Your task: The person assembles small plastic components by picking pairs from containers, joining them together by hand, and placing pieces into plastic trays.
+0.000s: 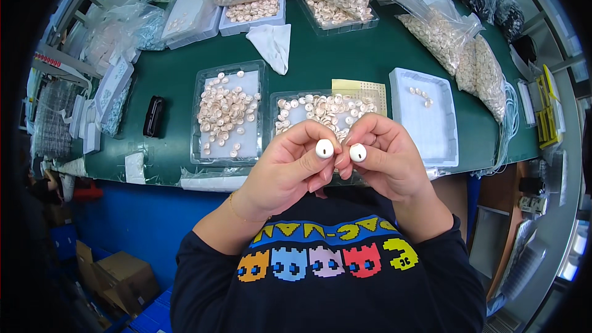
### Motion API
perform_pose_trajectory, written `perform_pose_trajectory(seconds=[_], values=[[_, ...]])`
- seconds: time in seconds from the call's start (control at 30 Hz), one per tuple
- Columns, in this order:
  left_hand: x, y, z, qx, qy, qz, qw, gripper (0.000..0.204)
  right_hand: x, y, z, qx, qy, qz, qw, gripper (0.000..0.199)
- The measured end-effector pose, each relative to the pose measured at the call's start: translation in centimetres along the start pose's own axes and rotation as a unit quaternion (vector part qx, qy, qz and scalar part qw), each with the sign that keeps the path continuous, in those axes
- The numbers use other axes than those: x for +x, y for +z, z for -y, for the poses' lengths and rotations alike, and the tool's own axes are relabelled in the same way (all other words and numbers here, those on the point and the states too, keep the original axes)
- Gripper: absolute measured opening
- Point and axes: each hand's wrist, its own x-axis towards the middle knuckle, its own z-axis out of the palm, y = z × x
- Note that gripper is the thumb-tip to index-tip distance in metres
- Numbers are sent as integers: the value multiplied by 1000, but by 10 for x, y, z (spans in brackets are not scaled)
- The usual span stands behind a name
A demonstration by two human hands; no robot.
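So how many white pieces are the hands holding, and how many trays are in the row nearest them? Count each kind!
White pieces held: 2, one in the left hand, one in the right hand
Clear trays, nearest row: 2
Pale tray, nearest row: 1
Total: 5

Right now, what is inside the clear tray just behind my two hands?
The clear tray holds many small, round whitish pieces. Your left hand and right hand cover much of its near part; what lies behind them cannot be seen.
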Motion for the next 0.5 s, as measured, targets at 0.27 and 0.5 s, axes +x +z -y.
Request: perform_pose_trajectory(seconds=[0.27, 0.5], values=[[1, 2, -3, -19, -27, 8, 999, 11, 1, 0, 0, 15, 10, 2, 1000, 13], [2, -5, -2, -93, -62, 39, 993, 13, 3, 2, 0, 39, 31, -22, 999, 11]])
